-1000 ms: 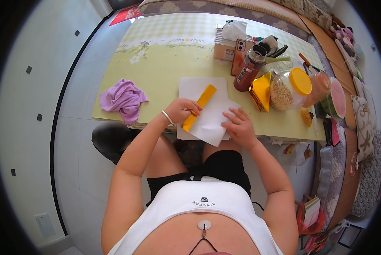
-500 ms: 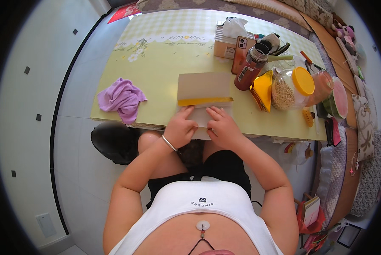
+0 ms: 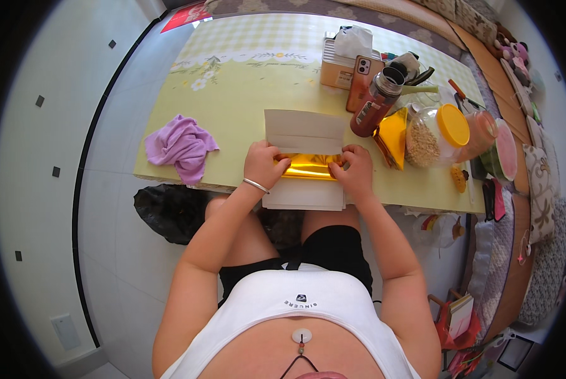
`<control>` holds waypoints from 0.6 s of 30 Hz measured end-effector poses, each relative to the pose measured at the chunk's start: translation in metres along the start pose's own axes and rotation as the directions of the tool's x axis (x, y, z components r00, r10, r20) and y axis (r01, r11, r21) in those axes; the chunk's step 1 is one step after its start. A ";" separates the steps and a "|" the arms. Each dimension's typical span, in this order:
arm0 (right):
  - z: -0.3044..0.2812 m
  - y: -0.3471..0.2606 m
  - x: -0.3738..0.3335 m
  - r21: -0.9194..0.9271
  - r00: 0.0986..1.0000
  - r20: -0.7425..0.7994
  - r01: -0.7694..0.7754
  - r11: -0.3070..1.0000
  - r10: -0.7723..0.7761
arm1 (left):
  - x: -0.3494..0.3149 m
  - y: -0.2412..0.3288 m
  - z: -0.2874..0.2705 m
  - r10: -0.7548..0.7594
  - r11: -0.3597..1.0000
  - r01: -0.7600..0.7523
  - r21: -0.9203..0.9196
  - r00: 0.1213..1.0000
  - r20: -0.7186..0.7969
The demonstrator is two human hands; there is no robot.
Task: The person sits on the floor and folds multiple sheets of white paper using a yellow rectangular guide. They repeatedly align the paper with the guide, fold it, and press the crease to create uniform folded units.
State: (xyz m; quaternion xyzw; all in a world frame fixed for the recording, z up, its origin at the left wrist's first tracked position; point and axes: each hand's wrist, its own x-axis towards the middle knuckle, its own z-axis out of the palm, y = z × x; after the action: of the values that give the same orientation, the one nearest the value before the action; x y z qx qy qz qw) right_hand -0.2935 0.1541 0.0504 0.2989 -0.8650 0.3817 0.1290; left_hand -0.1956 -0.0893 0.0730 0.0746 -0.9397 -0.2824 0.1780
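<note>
On the near edge of the table, a sheet with a pale back (image 3: 303,129) has a crease across it. Its shiny gold side (image 3: 309,165) shows as a folded band between my hands. My left hand (image 3: 264,164) pinches the band's left end, thumb against fingers. At the right end, my right hand (image 3: 356,170) grips it the same way. Beneath lie white sheets (image 3: 303,196), jutting past the table edge toward my lap. A folded gold paper piece (image 3: 392,138) stands to the right, apart from my hands.
A lilac cloth (image 3: 180,146) lies at the left. Toward the back right stand a tissue box (image 3: 338,71), a phone (image 3: 361,81), an uncapped red bottle (image 3: 373,108), a yellow-lidded jar (image 3: 424,142) and a cut watermelon (image 3: 501,151). A black bag (image 3: 168,211) is beside my leg.
Both hands have moved apart to the band's two ends. The gold band has become wider, and the upper pale part now shows a crease.
</note>
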 end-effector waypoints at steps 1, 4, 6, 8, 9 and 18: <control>0.003 0.002 -0.003 -0.021 1.000 -0.027 -0.007 1.000 0.006 | 0.002 0.005 0.002 -0.038 0.996 0.037 0.082 0.999 0.008; 0.006 0.000 -0.006 -0.014 0.998 -0.042 -0.040 0.999 0.039 | 0.005 0.024 -0.004 0.080 0.968 -0.070 0.240 0.996 -0.035; 0.007 -0.002 -0.006 0.007 0.998 -0.050 -0.031 0.999 0.031 | -0.003 0.016 0.002 0.440 0.882 -0.397 0.256 0.887 -0.141; 0.008 -0.001 -0.006 0.011 0.998 -0.059 -0.031 0.999 0.032 | -0.016 0.012 0.012 0.444 0.885 -0.449 0.125 0.894 0.068; 0.009 0.001 -0.007 0.004 0.997 -0.063 -0.035 0.999 0.036 | -0.022 0.015 0.017 0.433 0.889 -0.445 0.106 0.894 0.118; 0.014 0.003 -0.005 -0.031 0.994 -0.084 -0.078 0.996 0.075 | -0.032 0.024 0.020 0.382 0.874 -0.435 0.217 0.890 0.248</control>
State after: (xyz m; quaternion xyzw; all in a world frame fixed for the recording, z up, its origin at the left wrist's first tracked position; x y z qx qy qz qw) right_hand -0.2909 0.1471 0.0368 0.2471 -0.8761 0.3838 0.1553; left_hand -0.1748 -0.0522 0.0617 -0.1316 -0.9762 -0.1152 0.1282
